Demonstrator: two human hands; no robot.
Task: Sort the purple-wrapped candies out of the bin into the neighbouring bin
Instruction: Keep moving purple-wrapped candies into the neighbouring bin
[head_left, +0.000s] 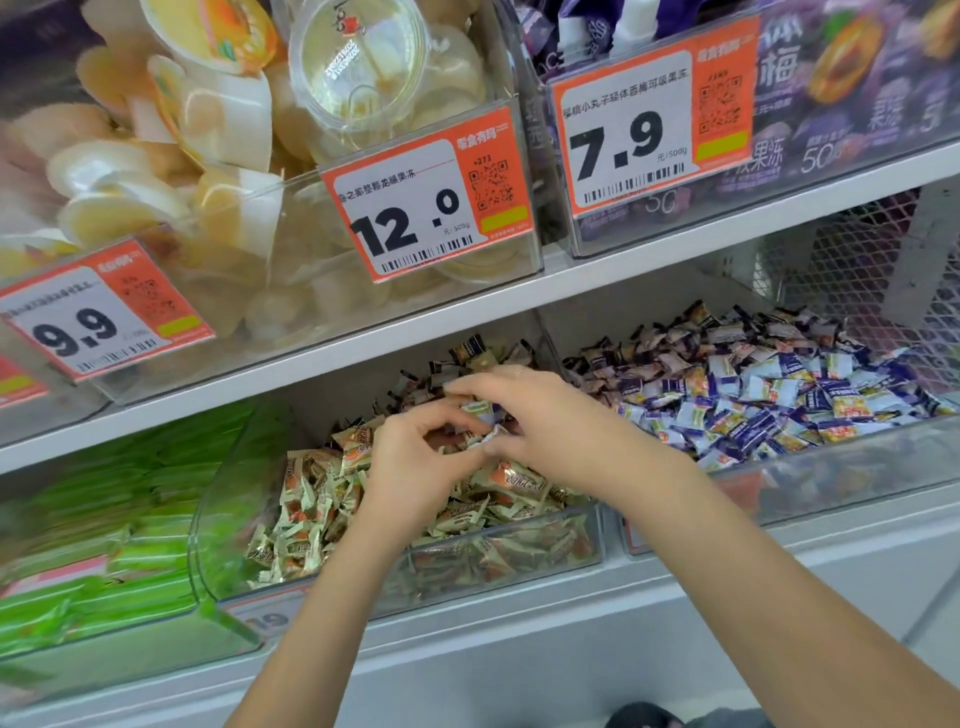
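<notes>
Nearest us, our two hands meet over the middle bin (519, 540) of cream-and-orange candies (311, 499). Our left hand (415, 462) curls its fingers and pinches a small wrapped candy (480, 410), white with a purple and green patch, which our right hand (540, 415) also grips from above with bent fingers. Just right of that bin, the neighbouring bin (831, 467) holds a heap of purple-and-white wrapped candies (753, 395). Above it, price tags (415, 208) front the upper shelf (363, 343).
</notes>
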